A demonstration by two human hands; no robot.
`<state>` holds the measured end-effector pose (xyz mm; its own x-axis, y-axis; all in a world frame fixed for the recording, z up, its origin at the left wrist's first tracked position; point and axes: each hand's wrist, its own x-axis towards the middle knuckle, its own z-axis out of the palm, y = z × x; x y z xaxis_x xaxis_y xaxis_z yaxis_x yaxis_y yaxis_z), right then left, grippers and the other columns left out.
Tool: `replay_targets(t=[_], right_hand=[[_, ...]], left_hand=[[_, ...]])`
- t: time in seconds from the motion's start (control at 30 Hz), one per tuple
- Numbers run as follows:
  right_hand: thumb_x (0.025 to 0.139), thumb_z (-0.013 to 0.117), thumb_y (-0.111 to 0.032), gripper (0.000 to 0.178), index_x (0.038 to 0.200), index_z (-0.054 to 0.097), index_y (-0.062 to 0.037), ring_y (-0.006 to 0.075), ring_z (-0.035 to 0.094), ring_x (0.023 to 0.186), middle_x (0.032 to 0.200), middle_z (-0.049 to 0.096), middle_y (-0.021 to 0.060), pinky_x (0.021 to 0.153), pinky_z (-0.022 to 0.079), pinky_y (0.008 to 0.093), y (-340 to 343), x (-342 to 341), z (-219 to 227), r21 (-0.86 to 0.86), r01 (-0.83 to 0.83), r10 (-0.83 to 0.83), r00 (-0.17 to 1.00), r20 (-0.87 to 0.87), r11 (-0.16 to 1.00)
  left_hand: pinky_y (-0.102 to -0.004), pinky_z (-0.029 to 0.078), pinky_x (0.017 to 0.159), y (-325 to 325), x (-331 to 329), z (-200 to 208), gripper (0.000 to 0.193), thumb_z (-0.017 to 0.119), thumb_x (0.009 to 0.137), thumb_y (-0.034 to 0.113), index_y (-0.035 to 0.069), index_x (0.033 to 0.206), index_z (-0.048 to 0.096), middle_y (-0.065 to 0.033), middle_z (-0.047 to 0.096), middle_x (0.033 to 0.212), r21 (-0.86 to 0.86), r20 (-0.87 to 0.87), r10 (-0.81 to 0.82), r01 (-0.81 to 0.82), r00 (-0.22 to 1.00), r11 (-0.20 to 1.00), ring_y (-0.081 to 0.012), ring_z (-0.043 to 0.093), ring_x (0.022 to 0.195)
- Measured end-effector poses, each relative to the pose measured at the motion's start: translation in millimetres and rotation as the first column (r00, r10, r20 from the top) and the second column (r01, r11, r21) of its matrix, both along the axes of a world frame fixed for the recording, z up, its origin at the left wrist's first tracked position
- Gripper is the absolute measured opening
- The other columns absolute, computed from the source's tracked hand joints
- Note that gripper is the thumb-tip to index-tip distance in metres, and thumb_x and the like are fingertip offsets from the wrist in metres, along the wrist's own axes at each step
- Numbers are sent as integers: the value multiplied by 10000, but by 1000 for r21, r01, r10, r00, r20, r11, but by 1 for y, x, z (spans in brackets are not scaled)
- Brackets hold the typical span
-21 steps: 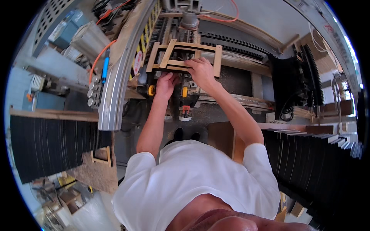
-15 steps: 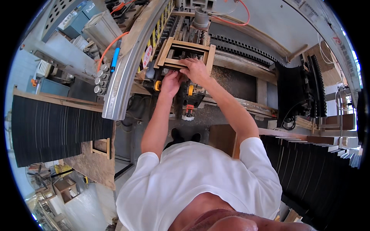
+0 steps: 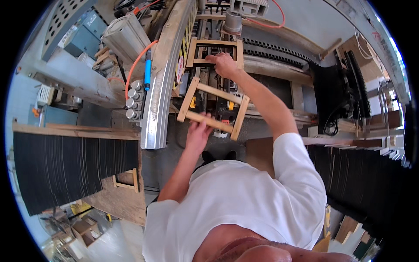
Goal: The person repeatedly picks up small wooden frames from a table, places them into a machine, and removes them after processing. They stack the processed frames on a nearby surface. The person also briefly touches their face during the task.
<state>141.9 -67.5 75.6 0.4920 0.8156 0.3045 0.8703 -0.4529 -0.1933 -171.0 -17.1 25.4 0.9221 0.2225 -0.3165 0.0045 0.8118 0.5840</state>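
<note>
My left hand (image 3: 198,132) is closed on the near rail of a light wooden frame (image 3: 214,91), four bars joined in an open rectangle. This frame is tilted and held out in front of me, over the near end of a machine. Beyond it, a second wooden frame (image 3: 190,52) of similar make lies on the machine bed. My right hand (image 3: 225,65) reaches to this frame's near rail, fingers curled against the wood. The fingertips of both hands are partly hidden.
A metal beam (image 3: 157,96) with a blue pen (image 3: 148,72) runs along the left, near an orange hose (image 3: 131,65). Stacks of black panels (image 3: 74,166) stand on both sides. Another small wooden frame (image 3: 136,180) rests at the left stack. A black cable chain (image 3: 358,87) is at right.
Both hands were together at the frame on the machine. Now my left hand has drawn one wooden frame toward me, while the right stays at the frame on the bed. The view has shifted slightly.
</note>
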Motion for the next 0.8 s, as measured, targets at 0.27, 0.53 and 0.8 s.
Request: replay_targets(t=[0.27,0.53,0.8], right_hand=[[726,577,-3,485,1191,591,-138,333,610,935,914,673,132,850,461,445,3,-14,-8,7,40,-40,999,19,999],[774,577,-30,424,1176,608,-162,325,616,978,935,686,129,854,441,445,30,49,14,-148,155,-156,988,2,977],[838,611,-137,169,993,672,-169,232,608,995,943,696,32,922,357,393,86,113,19,-331,227,-82,913,399,916]], left_hand=[[-405,441,1026,16,-106,2,333,461,975,52,50,1308,455,-115,548,1263,39,-103,-27,31,994,999,-274,518,1222],[-407,446,1022,32,-111,-2,349,488,967,49,18,1312,446,-117,562,1241,68,-130,80,-71,988,995,-280,531,1205],[-417,441,1023,17,-123,-3,359,528,956,75,13,1302,455,-120,561,1237,114,-188,291,-273,938,955,-279,540,1185]])
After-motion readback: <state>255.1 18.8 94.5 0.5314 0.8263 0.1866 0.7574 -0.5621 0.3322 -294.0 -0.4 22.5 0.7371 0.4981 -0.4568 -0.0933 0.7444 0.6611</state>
